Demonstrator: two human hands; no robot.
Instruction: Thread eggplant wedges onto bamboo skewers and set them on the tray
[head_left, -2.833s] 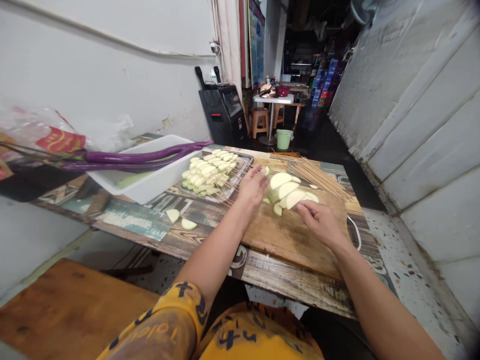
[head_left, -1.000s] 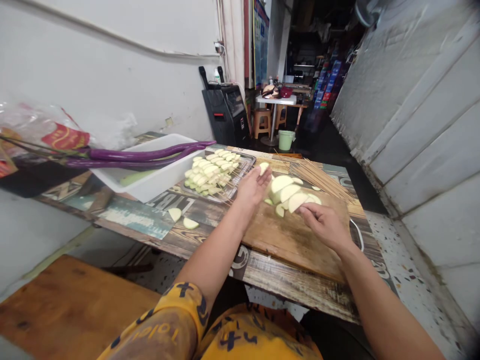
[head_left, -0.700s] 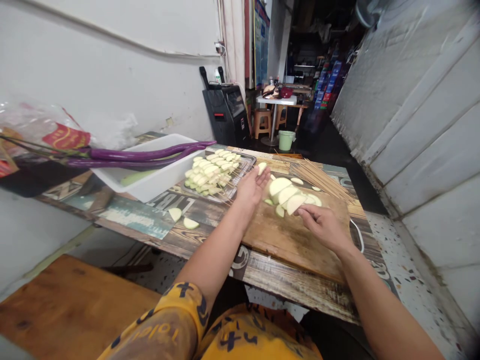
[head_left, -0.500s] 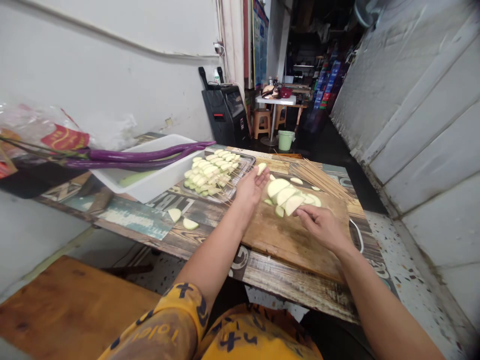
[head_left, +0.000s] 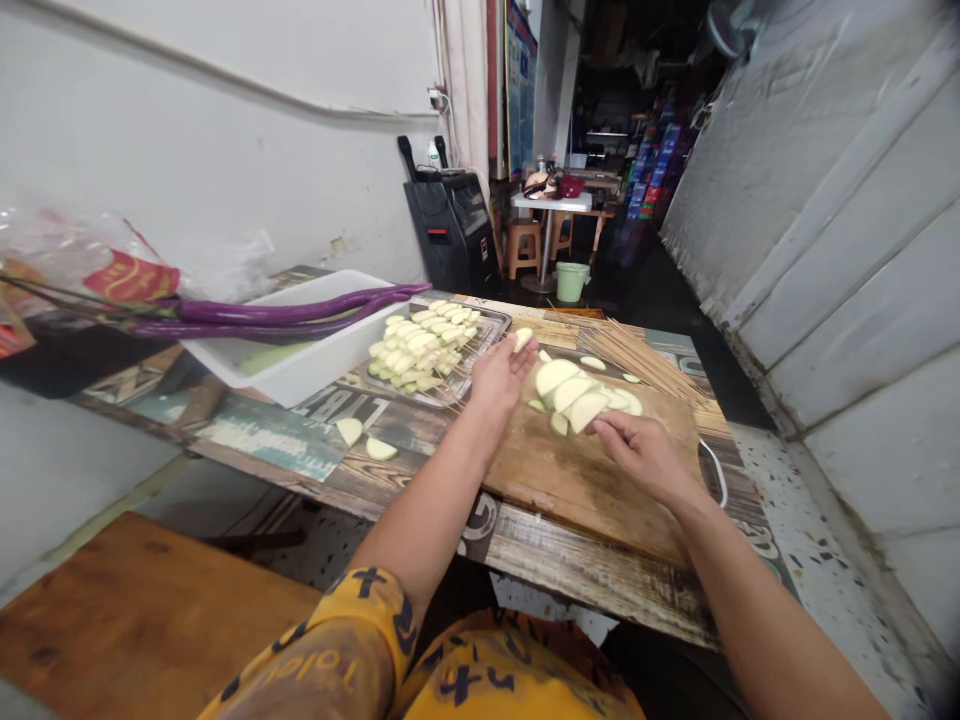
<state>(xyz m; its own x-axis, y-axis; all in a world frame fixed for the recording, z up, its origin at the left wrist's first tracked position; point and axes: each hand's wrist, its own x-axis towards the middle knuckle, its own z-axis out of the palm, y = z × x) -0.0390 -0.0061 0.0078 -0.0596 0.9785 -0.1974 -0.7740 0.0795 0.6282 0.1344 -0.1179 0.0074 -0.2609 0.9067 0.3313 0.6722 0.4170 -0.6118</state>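
Note:
My left hand [head_left: 504, 375] is closed on a pale half-round vegetable slice [head_left: 523, 339], held up past the fingertips above the far left of the wooden cutting board [head_left: 592, 500]. My right hand [head_left: 637, 450] is pinched at the near end of a row of overlapping pale slices [head_left: 574, 390], lined up like a skewer; the stick itself is hidden. More green-edged slices [head_left: 626, 400] lie on the board behind it. Left of my left hand, a metal tray [head_left: 491, 325] bears several finished skewers of slices [head_left: 420, 345].
Bare wooden sticks [head_left: 645, 360] lie beyond the board. Long purple eggplants [head_left: 285, 310] rest across a white plastic tub [head_left: 300, 375] at left. Two loose slices [head_left: 381, 448] sit on the patterned table [head_left: 420, 470]. A wooden stool [head_left: 150, 620] stands at lower left.

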